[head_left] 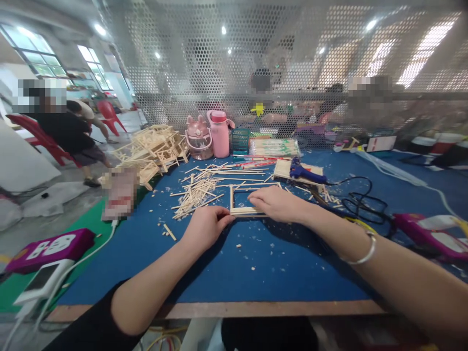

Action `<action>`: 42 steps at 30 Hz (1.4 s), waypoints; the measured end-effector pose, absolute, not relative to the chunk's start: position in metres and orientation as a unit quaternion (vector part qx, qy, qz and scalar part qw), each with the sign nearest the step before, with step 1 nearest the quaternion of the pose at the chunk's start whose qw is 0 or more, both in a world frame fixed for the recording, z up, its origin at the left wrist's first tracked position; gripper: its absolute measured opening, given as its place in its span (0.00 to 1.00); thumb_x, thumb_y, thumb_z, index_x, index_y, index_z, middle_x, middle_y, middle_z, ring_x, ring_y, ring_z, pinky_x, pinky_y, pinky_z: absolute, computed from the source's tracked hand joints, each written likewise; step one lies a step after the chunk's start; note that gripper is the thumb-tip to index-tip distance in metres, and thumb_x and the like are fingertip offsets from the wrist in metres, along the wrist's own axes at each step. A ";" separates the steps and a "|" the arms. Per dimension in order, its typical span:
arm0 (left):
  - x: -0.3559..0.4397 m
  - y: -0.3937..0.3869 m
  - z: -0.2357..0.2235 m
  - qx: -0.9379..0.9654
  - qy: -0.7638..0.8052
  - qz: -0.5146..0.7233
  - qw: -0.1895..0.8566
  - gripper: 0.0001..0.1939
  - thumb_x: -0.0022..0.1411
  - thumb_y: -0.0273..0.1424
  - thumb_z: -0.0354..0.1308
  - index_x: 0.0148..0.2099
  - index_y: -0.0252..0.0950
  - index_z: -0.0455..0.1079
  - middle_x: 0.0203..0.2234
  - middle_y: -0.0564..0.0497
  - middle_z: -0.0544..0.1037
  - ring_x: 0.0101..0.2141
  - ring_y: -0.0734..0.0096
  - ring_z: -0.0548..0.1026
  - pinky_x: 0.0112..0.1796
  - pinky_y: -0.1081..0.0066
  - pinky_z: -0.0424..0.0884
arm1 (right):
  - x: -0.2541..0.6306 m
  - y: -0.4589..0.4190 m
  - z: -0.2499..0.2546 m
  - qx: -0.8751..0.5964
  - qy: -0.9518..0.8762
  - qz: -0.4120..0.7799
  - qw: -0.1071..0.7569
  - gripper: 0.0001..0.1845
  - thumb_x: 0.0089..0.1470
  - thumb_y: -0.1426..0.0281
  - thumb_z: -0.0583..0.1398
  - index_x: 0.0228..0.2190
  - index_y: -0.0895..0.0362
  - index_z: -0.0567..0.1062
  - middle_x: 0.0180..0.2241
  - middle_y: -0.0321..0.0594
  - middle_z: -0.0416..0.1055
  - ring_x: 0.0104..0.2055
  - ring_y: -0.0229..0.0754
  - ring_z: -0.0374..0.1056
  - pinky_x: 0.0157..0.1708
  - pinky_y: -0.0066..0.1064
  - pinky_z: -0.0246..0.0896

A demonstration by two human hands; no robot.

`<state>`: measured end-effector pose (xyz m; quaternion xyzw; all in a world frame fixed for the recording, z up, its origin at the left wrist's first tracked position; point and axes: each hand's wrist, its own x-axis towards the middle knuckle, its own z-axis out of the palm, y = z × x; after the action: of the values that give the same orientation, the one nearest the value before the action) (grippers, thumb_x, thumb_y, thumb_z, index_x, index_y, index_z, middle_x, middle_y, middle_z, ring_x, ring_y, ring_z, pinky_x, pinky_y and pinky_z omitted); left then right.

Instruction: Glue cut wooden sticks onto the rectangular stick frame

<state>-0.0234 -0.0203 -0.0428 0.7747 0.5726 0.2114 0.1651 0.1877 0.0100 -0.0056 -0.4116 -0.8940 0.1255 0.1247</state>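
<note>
On the blue table mat lies a small rectangular frame of pale wooden sticks (231, 197), with several sticks side by side along its near edge. My left hand (210, 226) pinches the near left corner of this frame between thumb and fingers. Reaching over its right part is my right hand (276, 202), fingers drawn together above the near bar. The fingertips' underside is hidden, so what they hold cannot be made out. Loose wooden sticks (195, 197) are heaped just left of the frame. Behind it to the right, a blue glue gun (307, 174) rests on a wooden stick panel (281, 169).
Finished-looking stick structures (157, 146) are piled at the back left. A pink bottle (220, 136) and a clear pink-lidded jug (199, 139) stand before the perforated metal screen (164, 63). A black cable (365, 200) curls at right, near a purple box (420, 234). People sit beyond.
</note>
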 end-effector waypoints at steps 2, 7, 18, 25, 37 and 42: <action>-0.024 -0.020 -0.044 0.775 0.569 0.213 0.171 0.13 0.58 0.39 0.54 0.36 0.38 0.77 0.28 0.52 0.80 0.27 0.70 0.73 0.32 0.72 0.64 | 0.178 0.016 -0.010 -0.419 -0.892 0.141 0.092 0.19 0.57 0.68 0.47 0.26 0.58 0.75 0.28 0.41 0.74 0.30 0.40 0.65 0.29 0.29 0.53; -0.025 -0.019 -0.045 0.780 0.564 0.215 0.167 0.12 0.58 0.38 0.54 0.35 0.39 0.77 0.28 0.52 0.80 0.29 0.69 0.74 0.31 0.72 0.63 | 0.176 0.019 -0.021 -0.457 -0.861 0.197 0.108 0.13 0.52 0.68 0.52 0.27 0.57 0.76 0.25 0.36 0.72 0.26 0.36 0.62 0.26 0.27 0.51; -0.025 -0.019 -0.046 0.788 0.554 0.214 0.161 0.12 0.58 0.36 0.54 0.36 0.39 0.77 0.28 0.52 0.80 0.29 0.69 0.73 0.31 0.72 0.62 | 0.177 0.023 -0.024 -0.465 -0.842 0.241 0.129 0.13 0.49 0.67 0.54 0.28 0.56 0.78 0.24 0.34 0.71 0.26 0.36 0.61 0.27 0.27 0.51; -0.025 -0.018 -0.046 0.790 0.555 0.207 0.157 0.12 0.58 0.37 0.54 0.35 0.39 0.77 0.27 0.52 0.79 0.27 0.70 0.73 0.30 0.72 0.62 | 0.176 0.025 -0.026 -0.461 -0.838 0.267 0.115 0.14 0.50 0.66 0.53 0.26 0.57 0.76 0.19 0.32 0.65 0.22 0.33 0.56 0.23 0.26 0.47; -0.026 -0.017 -0.046 0.786 0.555 0.218 0.166 0.11 0.57 0.37 0.55 0.34 0.39 0.77 0.25 0.53 0.79 0.26 0.71 0.72 0.30 0.73 0.62 | 0.169 0.029 -0.020 -0.460 -0.839 0.275 0.094 0.13 0.47 0.68 0.54 0.25 0.57 0.78 0.21 0.34 0.70 0.24 0.35 0.61 0.24 0.25 0.50; -0.026 -0.019 -0.041 0.781 0.557 0.219 0.178 0.13 0.58 0.38 0.53 0.33 0.38 0.76 0.25 0.53 0.78 0.26 0.71 0.71 0.30 0.73 0.61 | 0.177 0.018 -0.008 -0.450 -0.846 0.214 0.191 0.15 0.50 0.65 0.54 0.27 0.57 0.78 0.24 0.36 0.72 0.26 0.37 0.63 0.27 0.27 0.52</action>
<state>-0.0256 -0.0193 -0.0414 0.7812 0.5566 0.2195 0.1781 0.1770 0.0177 -0.0076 -0.4500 -0.8457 0.2140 0.1911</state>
